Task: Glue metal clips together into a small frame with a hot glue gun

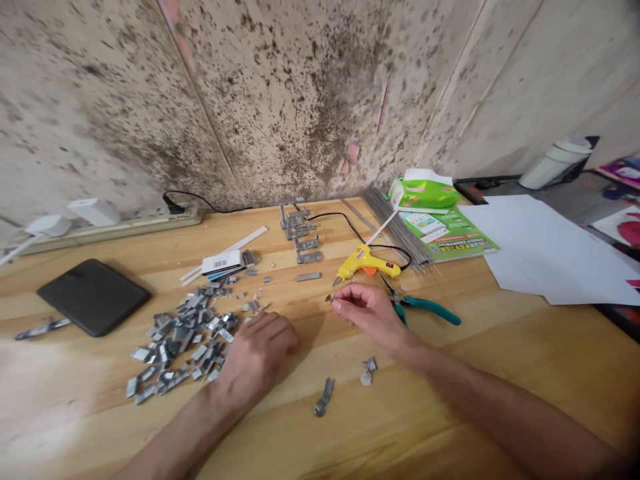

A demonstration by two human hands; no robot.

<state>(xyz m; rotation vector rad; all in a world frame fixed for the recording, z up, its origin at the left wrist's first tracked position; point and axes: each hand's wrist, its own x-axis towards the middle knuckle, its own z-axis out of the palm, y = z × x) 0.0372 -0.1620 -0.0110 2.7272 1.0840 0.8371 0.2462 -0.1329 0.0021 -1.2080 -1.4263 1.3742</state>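
Observation:
My right hand (367,310) is closed in a pinch on a small metal piece (329,299), just in front of the yellow glue gun's nozzle. My left hand (263,350) rests low over the table with its fingers curled under, at the right edge of a pile of grey metal pieces (187,333). Its fingertips are hidden, so what they hold, if anything, does not show. Nearer me lie a strip with a round end (324,398) and a small metal assembly (369,371). A flat metal bar (309,277) lies beyond my hands.
The glue gun (367,262) lies by teal-handled pliers (425,305). Behind stand bent metal assemblies (301,230) and a bundle of thin rods (400,227). A tissue pack (425,192) and white paper (550,247) are at right, a black tablet (93,295) and power strip (135,225) at left.

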